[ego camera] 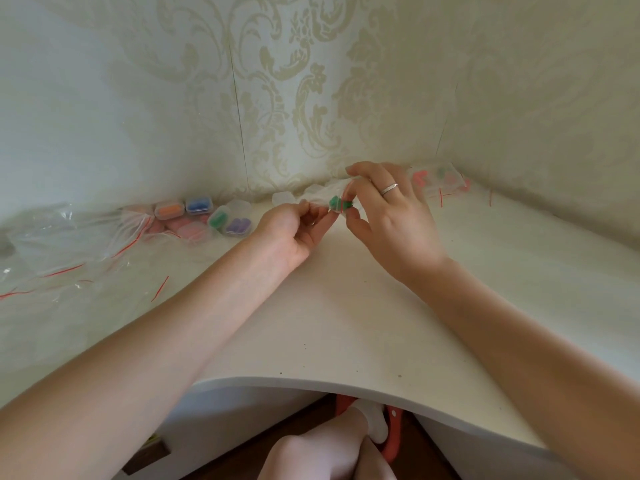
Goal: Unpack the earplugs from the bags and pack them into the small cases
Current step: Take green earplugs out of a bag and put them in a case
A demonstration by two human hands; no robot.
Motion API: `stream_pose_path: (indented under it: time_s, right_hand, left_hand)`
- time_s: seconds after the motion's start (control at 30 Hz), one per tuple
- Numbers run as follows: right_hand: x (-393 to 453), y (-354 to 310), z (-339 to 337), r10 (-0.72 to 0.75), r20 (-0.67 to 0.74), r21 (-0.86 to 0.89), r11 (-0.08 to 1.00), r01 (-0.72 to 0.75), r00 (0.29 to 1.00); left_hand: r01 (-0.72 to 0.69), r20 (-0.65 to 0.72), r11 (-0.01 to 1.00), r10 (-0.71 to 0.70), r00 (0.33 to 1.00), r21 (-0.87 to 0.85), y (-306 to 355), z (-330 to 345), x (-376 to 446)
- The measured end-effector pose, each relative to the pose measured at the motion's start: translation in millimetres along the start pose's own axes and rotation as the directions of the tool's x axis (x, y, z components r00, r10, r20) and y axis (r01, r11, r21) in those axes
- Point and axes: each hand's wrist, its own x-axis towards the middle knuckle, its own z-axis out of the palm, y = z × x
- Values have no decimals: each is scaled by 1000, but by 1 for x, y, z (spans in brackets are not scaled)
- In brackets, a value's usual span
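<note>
I see a white tabletop (346, 306); small cases (204, 216) sit by the wall, empty bags (69, 244) left of them, filled bags (440, 180) far right.

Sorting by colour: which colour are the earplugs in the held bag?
Green earplugs, head view.

No text, label, brand or number can be read anywhere (the bags and cases carry none).
</note>
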Motion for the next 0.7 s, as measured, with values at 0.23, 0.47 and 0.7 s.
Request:
stream_pose_path:
  time_s: [0.23,0.47,0.7]
  right_hand:
    - [-4,8,-3,163,230,134,971,-198,959]
    - [0,5,-4,312,265,387,832,-397,912]
    - [1,0,-4,311,302,293,869,-398,901]
  left_hand:
    - [-348,152,816,313,937,461,-3,0,2]
    - [-79,44,991,75,996,106,-2,1,6]
    - [-30,33,998,28,999,57,0,1,3]
